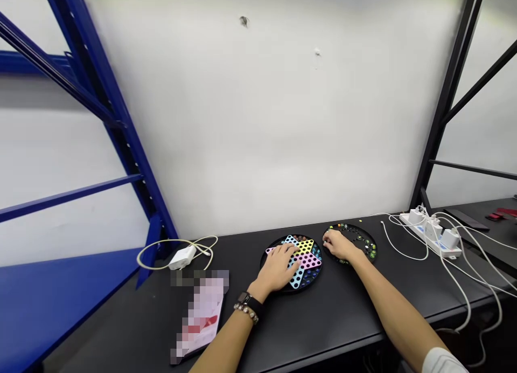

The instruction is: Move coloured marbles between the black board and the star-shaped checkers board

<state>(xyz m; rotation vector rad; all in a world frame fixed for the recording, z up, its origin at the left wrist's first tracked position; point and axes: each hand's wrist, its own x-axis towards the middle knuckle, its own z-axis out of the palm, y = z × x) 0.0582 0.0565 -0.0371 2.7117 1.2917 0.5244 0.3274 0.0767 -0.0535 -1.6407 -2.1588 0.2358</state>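
Observation:
A round Chinese checkers board (310, 262) lies on the black table, with a star of pink, blue and yellow holed panels and coloured marbles around it in the black rim. My left hand (278, 266) rests over the left part of the star, fingers spread, hiding some of the holes. To the right is a shallow round black tray (362, 241) with glass marbles (369, 250) scattered mostly along its edge. My right hand (338, 244) is at the tray's left side, fingertips pinched together; whatever is between them is hidden.
A phone (205, 313) lies at the front left, partly blurred. Behind it sit a white charger (182, 257) and a looped pale cable. A white power strip (430, 234) with plugs and trailing cables stands at the right. Blue shelving (121, 114) rises at the left, a white wall behind.

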